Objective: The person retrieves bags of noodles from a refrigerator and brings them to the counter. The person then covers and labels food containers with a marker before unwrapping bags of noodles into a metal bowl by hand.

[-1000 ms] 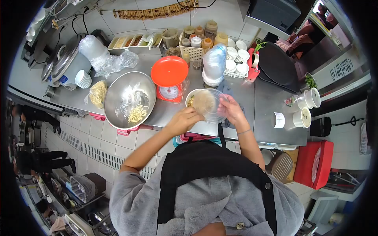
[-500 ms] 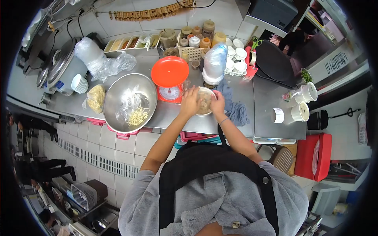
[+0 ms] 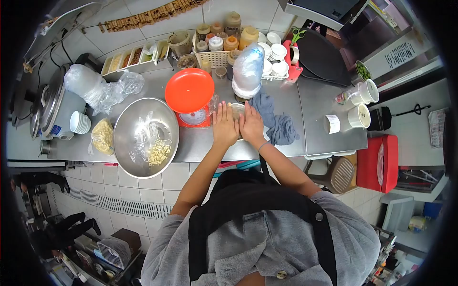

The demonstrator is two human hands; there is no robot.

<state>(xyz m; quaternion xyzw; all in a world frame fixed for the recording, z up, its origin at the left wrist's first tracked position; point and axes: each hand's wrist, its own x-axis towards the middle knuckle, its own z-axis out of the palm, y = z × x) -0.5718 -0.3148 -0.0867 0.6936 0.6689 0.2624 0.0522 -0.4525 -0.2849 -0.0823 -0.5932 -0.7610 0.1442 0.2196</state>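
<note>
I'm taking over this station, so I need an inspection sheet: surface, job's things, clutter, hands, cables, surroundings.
Surface: steel counter, bare along its front edge before the hands.
Job's things: round container, largely hidden by the hands.
Clutter: crumpled cloth right of the container; metal bowl holding noodles and clear plastic.
Hands: left hand and right hand side by side over the container, fingers extended.
Cables: dark cable, upper left.
Surroundings: floor drain; red bin at right.

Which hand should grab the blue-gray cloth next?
Probably the right hand: the blue-gray cloth lies just beside it, while the left hand is farther away. Both hands are on the round container, though.
</note>
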